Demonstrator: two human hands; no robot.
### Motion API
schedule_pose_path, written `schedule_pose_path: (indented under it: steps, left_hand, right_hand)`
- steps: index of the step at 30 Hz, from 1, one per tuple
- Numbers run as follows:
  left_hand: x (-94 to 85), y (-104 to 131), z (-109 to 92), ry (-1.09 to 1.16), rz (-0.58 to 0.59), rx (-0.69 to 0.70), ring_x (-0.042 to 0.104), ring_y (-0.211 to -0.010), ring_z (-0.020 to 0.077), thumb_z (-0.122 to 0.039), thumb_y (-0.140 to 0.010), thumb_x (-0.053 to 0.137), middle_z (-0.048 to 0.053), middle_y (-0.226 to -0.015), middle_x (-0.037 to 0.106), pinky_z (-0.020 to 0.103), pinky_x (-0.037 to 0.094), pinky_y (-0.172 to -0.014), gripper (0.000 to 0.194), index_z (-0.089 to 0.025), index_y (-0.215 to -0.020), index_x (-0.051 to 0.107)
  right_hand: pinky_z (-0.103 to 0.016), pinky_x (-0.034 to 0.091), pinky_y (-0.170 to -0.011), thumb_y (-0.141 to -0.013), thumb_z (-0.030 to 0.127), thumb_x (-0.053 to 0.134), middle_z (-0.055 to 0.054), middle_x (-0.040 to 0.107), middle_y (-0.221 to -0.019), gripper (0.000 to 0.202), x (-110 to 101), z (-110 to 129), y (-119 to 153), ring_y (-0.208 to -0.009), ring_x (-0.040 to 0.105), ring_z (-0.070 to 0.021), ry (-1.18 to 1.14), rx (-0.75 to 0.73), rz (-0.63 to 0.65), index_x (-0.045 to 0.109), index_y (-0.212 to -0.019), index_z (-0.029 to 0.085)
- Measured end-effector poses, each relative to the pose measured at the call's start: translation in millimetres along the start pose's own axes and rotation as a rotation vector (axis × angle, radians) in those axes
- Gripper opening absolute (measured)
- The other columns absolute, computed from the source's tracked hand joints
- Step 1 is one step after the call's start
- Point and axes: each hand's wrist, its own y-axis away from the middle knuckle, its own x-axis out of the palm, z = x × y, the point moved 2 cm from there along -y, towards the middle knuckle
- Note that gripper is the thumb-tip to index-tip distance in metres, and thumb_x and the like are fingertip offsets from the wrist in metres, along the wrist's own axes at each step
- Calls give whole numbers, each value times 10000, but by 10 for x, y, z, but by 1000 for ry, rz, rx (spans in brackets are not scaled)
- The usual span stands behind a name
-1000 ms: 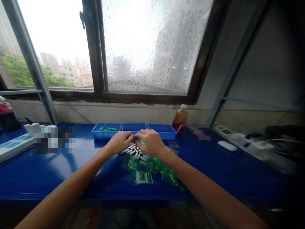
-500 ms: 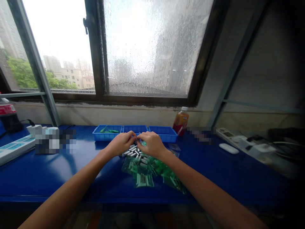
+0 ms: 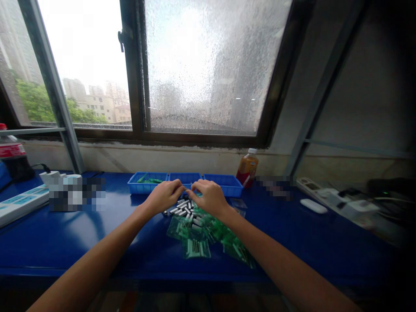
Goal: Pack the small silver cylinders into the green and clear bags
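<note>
My left hand (image 3: pixel 166 193) and my right hand (image 3: pixel 209 197) meet above a pile of small silver and dark cylinders (image 3: pixel 183 209). Thumb and fingers of both are pinched together around something small between them, too small and hidden to name. Just below and to the right lie several clear bags with green contents (image 3: pixel 224 232). The nearest bag (image 3: pixel 196 248) shows a row of thin pale and dark sticks inside. Behind my hands stands a row of blue trays; green pieces lie in the left tray (image 3: pixel 147 188), and my fingers partly cover the middle tray (image 3: pixel 185 177).
The right blue tray (image 3: pixel 230 191) stands by a bottle of amber-red drink (image 3: pixel 247 169). A power strip (image 3: pixel 24 200) and a dark cola bottle (image 3: pixel 14 158) are at the left. On the right lie a white oval object (image 3: pixel 313 206) and another strip with plugs (image 3: pixel 344 201).
The view has shifted slightly, so everything sits a little lower and further right. My hands stay pinched together over the pile, with the right fingers slightly rearranged.
</note>
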Motion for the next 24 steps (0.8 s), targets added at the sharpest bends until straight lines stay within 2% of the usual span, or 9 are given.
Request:
schedule_pose_path:
  steps: [2, 4, 7, 11, 24]
  left_hand:
    - [31, 3, -17, -32, 8, -18, 548, -602, 146, -338, -899, 348, 7, -625, 580, 240, 312, -552, 301, -187, -692, 506]
    - [61, 4, -35, -43, 29, -16, 546, -608, 148, -352, -907, 329, 11, -631, 580, 243, 308, -557, 328, -187, -680, 499]
    - [87, 1, -51, -31, 54, -3, 551, -634, 149, -356, -920, 296, 15, -657, 587, 243, 315, -574, 355, -187, -681, 496]
    - [84, 2, -53, -2, 57, 10, 542, -637, 145, -314, -928, 265, 8, -654, 572, 245, 325, -593, 351, -186, -684, 482]
    - [79, 1, -72, -41, 57, 79, 536, -698, 163, -324, -931, 268, 21, -720, 571, 259, 358, -633, 308, -190, -748, 476]
  right_hand:
    - [-274, 300, -639, -843, 380, 487, -20, 622, -801, 223, -25, 29, 4, -755, 554, -155, 40, -34, 10, 616, -912, 212]
    - [-279, 303, -651, -818, 351, 520, -24, 619, -834, 214, -33, 59, 12, -788, 554, -167, 68, -79, 55, 606, -965, 222]
    - [-279, 308, -655, -797, 324, 541, -24, 615, -831, 199, -26, 75, 23, -797, 551, -172, 68, -104, 87, 610, -955, 223]
    - [-269, 311, -646, -824, 324, 501, -11, 615, -792, 182, -10, 55, 23, -767, 551, -159, 5, -87, 43, 623, -924, 231]
    - [-235, 305, -596, -776, 295, 551, 13, 561, -668, 112, -11, 37, 15, -647, 506, -121, -119, -30, 4, 590, -748, 195]
